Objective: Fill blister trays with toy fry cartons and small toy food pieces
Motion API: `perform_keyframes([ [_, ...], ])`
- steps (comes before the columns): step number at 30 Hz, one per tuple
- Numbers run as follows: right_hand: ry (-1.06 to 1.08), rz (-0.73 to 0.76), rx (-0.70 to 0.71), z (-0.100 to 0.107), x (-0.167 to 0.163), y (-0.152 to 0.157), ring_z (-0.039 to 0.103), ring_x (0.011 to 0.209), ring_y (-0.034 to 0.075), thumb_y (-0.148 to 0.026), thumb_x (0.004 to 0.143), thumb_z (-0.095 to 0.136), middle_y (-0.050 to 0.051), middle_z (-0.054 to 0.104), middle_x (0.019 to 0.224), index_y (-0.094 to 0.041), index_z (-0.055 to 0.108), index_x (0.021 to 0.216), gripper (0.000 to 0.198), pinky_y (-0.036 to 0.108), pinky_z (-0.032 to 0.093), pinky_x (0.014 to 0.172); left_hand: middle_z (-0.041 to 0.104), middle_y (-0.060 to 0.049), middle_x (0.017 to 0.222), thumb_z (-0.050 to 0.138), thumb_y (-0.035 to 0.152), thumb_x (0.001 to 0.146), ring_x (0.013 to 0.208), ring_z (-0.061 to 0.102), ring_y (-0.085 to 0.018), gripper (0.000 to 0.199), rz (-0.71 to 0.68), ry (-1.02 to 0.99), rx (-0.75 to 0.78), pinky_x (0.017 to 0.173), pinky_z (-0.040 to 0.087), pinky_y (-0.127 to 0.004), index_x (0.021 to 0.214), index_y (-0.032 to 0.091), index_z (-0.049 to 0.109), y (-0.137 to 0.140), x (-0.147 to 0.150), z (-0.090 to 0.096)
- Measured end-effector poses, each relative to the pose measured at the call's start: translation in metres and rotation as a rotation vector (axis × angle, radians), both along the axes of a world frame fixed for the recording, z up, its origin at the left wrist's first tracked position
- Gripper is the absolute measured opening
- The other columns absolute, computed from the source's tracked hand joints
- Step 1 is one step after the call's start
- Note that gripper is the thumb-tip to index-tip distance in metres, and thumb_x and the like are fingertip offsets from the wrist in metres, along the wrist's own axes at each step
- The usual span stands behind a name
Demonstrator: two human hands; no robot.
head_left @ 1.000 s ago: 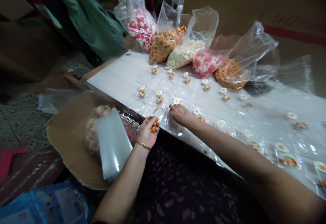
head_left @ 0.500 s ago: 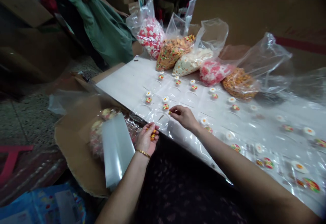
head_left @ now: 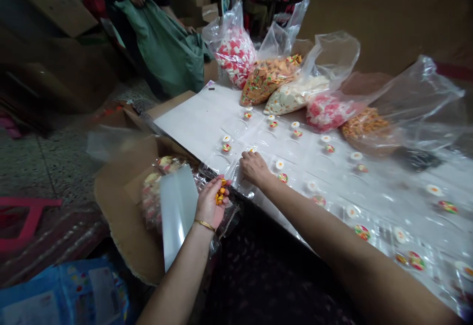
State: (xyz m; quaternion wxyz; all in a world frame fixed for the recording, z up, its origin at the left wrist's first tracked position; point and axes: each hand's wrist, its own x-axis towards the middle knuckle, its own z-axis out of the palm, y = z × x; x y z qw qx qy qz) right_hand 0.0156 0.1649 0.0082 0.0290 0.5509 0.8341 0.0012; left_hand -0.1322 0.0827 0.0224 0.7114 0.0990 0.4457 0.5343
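Observation:
My left hand (head_left: 213, 199) is palm up beside the table's front edge, its fingers partly curled round several small yellow-orange pieces (head_left: 220, 194). My right hand (head_left: 254, 167) is lowered onto the clear plastic packs on the table, fingers bunched together; their tips and anything between them are hidden. Just past its fingers a bit of an egg-like piece shows. To its left lie a white-and-yellow fried-egg piece (head_left: 226, 139) and a round multicoloured piece (head_left: 226, 147). A similar egg piece (head_left: 280, 165) lies to the right of the hand.
Clear bags hold red-and-white pieces (head_left: 236, 54), orange pieces (head_left: 268, 76) and white pieces (head_left: 295, 93) along the table's back. Below left, a cardboard box (head_left: 121, 216) contains plastic packs and a clear sheet stack (head_left: 177, 211). Another person holds a green sack (head_left: 166, 49).
My right hand has moved down onto the plastic packs; the small yellow piece it pinched is out of sight. My left hand has turned more open, showing more yellow-orange pieces. The view has shifted.

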Motion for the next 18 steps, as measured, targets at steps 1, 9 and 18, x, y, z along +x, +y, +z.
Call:
perform_keyframes([
  [1, -0.029, 0.041, -0.002, 0.002, 0.001, -0.002, 0.052, 0.090, 0.023, -0.013, 0.080, 0.042, 0.015, 0.059, 0.094, -0.011, 0.064, 0.084, 0.022, 0.033, 0.036, 0.075, 0.063, -0.005, 0.076, 0.065, 0.016, 0.065, 0.051, 0.050, -0.005, 0.023, 0.005, -0.009, 0.004, 0.039, 0.031, -0.012, 0.085, 0.015, 0.056, 0.003, 0.000, -0.001],
  [9, 0.692, 0.216, -0.099, 0.026, -0.005, -0.019, 0.056, 0.079, 0.013, -0.029, 0.081, 0.052, 0.007, 0.060, 0.096, -0.017, 0.063, 0.098, 0.023, 0.026, 0.042, 0.071, 0.057, 0.001, 0.062, 0.073, 0.025, 0.059, 0.046, 0.048, -0.004, 0.028, 0.006, -0.017, -0.011, 0.037, 0.028, -0.012, 0.073, 0.016, 0.051, 0.019, 0.008, -0.010],
  [18, 1.230, -0.318, -0.284, -0.001, -0.007, 0.022, 0.055, 0.058, 0.011, -0.022, 0.072, 0.058, 0.001, 0.063, 0.068, -0.015, 0.063, 0.088, 0.018, 0.023, 0.044, 0.056, 0.059, -0.003, 0.067, 0.062, 0.021, 0.067, 0.051, 0.051, -0.006, 0.013, 0.084, -0.126, -0.086, 0.040, 0.032, -0.013, 0.075, 0.013, 0.057, 0.022, -0.016, -0.007],
])
